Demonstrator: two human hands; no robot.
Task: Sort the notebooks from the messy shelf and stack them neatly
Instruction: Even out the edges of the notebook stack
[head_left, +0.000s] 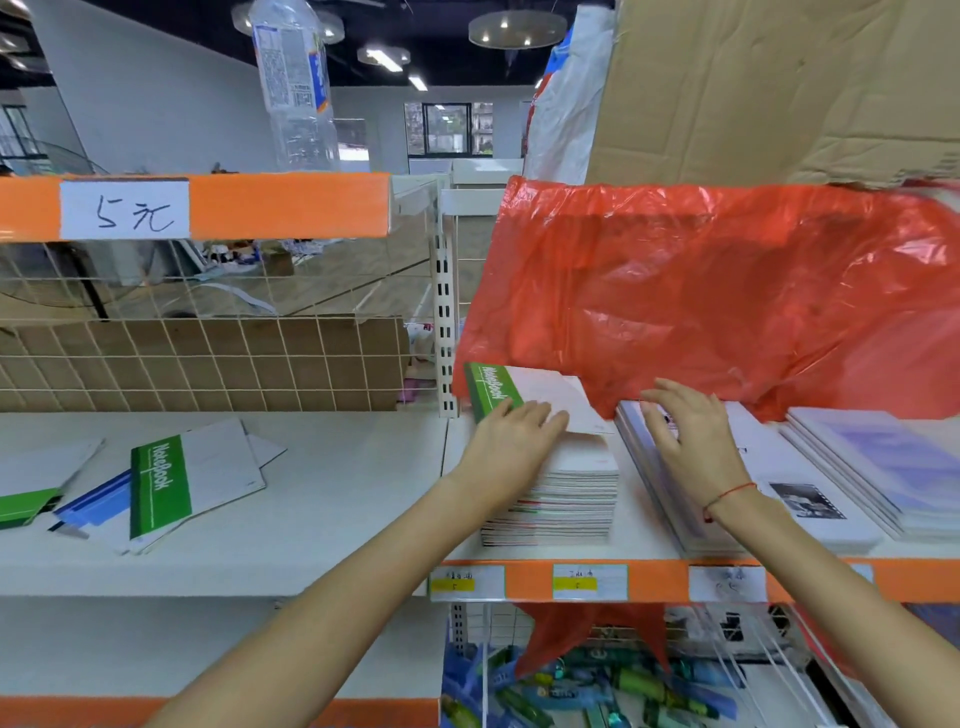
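Note:
A tall stack of notebooks (563, 499) stands on the right shelf (644, 535), topped by a white notebook with a green "NoteBook" spine (488, 389). My left hand (511, 441) lies flat on that top notebook, fingers straight. My right hand (691, 431) hovers with spread fingers over a second pile of white notebooks (810, 483) just to the right; whether it touches is unclear. On the left shelf (332, 499) several loose notebooks lie askew, one green-and-white (192, 478), one blue-striped (96, 506).
A red plastic bag (717, 301) hangs over the back of the right shelf and hides part of both piles. A third pile with bluish covers (883, 462) sits far right. A wire grid (208, 353) backs the left shelf. Cardboard (779, 88) leans above.

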